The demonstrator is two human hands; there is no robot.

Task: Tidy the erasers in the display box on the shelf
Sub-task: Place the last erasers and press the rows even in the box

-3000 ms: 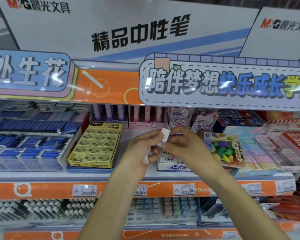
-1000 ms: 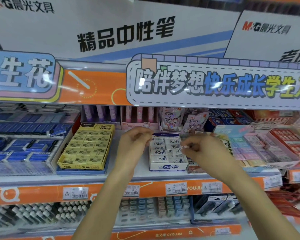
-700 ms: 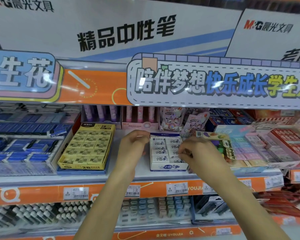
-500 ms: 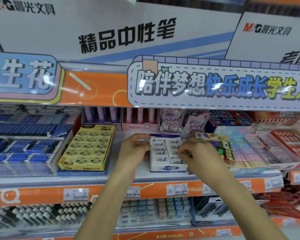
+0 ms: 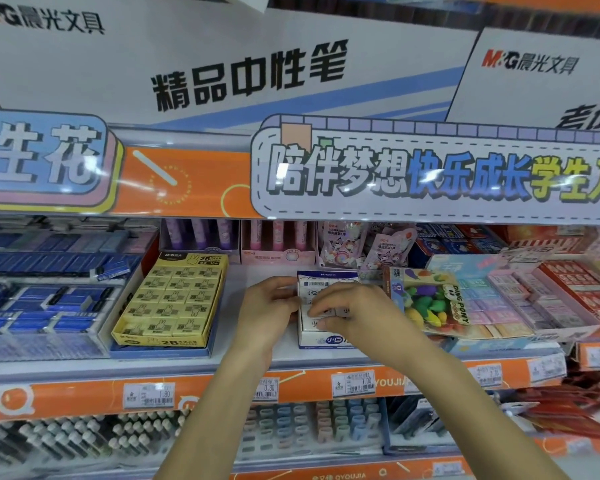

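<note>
White display box [image 5: 326,341]: left hand [image 5: 267,310] grip clasps its side; right hand [image 5: 357,310] pinches eraser [image 5: 340,311] inside.

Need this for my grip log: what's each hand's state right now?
Left hand: holds the box by its left side.
Right hand: curled over the erasers; grip cannot be told.

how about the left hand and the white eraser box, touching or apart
Touching. The head view shows the left hand with its fingers curled against the left wall of the white eraser box, with no gap showing.
</note>
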